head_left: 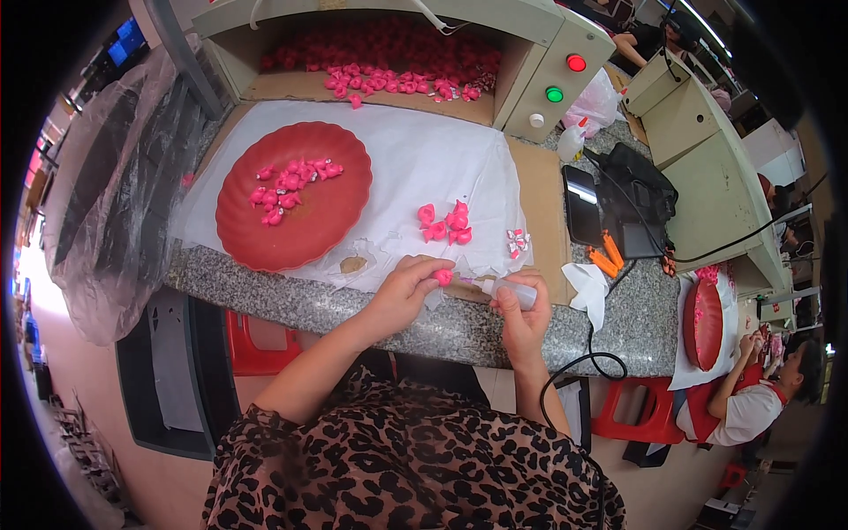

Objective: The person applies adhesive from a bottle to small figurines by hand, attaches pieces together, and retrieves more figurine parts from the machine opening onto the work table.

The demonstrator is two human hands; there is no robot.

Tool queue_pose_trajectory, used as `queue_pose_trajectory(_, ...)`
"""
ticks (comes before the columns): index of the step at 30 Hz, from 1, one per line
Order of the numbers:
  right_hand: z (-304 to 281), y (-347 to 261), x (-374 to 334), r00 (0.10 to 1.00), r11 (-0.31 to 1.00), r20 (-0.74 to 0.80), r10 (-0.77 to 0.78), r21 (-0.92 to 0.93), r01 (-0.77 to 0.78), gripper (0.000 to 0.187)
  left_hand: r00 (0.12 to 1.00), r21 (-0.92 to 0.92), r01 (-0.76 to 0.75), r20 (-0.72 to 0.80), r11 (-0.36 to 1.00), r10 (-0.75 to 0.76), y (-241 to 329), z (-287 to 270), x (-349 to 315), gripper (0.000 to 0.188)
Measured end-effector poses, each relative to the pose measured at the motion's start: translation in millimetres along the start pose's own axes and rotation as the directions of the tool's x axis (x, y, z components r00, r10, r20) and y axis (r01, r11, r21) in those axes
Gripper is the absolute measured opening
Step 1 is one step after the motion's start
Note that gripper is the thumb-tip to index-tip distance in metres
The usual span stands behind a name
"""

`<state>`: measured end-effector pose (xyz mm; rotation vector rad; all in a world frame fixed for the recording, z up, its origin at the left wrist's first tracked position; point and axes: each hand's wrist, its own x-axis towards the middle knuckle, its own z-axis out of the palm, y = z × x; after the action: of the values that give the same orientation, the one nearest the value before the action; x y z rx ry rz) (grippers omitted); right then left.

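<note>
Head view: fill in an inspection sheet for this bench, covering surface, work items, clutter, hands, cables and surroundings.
Surface: speckled worktop, partly covered by white paper, torn near its front edge.
Work items: pink pieces in a red scalloped dish, in a loose cluster on the paper, and inside the housing.
Clutter: black bag, orange objects, white tissue, all at right.
Hands: left hand's fingers hold one pink piece; right hand holds a small bottle, tip toward that piece.
Cables: black cable loops over the front edge, near the right forearm.
Surroundings: co-worker at right beside another red dish; red stools.
</note>
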<state>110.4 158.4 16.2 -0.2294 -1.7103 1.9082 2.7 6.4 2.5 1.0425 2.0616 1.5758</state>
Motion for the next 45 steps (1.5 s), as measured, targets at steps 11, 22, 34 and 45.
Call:
queue_pose_trajectory(11, -3.9, 2.1, 5.6, 0.996, 0.992, 0.078, 0.042, -0.125, -0.032, 0.016, 0.997, 0.051, -0.012, 0.070, 0.999, 0.009, -0.3, -1.6, 0.3, 0.027)
queue_pose_trajectory(22, -10.3, 4.8, 9.2, 0.996, 0.975, 0.091, 0.010, -0.220, 0.010, 0.017, 0.997, 0.027, -0.043, 0.064, 0.999, 0.042, -3.0, -0.7, 1.2, 0.025)
queue_pose_trajectory(34, -9.8, 3.8, 6.1, 0.995, 0.953, 0.093, -0.031, -0.296, 0.058, 0.018, 0.999, 0.010, -0.004, 0.034, 1.000, 0.004, -4.4, -0.3, 0.6, 0.024)
queue_pose_trajectory(45, -8.5, 7.2, 2.7, 0.996, 0.948, 0.077, -0.050, -0.309, 0.071, 0.018, 1.000, -0.016, 0.013, 0.017, 1.000, -0.013, -4.4, -0.1, -1.2, 0.025)
